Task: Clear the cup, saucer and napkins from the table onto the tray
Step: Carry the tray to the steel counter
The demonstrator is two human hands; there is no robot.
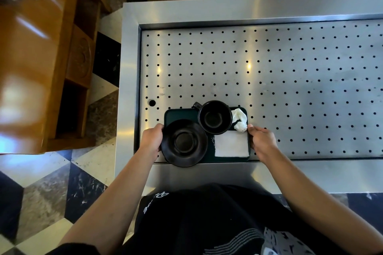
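A dark green tray point(179, 113) sits at the near edge of the perforated steel surface point(290, 80). On it are a black saucer point(184, 142) at the left, overhanging the tray's front corner, an empty black cup point(215, 117) behind it, a crumpled white napkin point(240, 119) at the back right, and a flat folded white napkin point(231, 144) at the front right. My left hand point(152, 137) grips the tray's left edge beside the saucer. My right hand point(261, 139) grips the tray's right edge.
The steel counter has a raised rim point(129, 80) around the sunken perforated surface, and a round drain hole point(152, 102) near the left. A wooden cabinet point(37, 64) stands to the left across a strip of checkered floor. Wooden panelling runs behind the counter.
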